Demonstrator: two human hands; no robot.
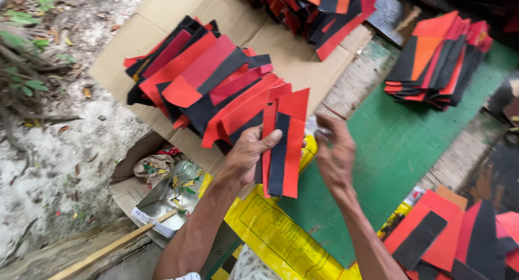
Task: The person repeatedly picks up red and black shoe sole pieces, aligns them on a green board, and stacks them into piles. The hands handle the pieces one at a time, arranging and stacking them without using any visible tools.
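Raised hands point(292, 155) around red-black strip point(281, 150)

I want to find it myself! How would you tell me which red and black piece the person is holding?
Start at the big sheet of brown cardboard with a heap of red and black pieces on it. Just below that heap, the left hand holds up one piece. It alone is lifted and stands upright, red with a black stripe down the middle, while the others lie flat in heaps.

strip pile point(216, 85) on cardboard point(292, 58) | stack point(438, 58) right, on mat point(394, 145)
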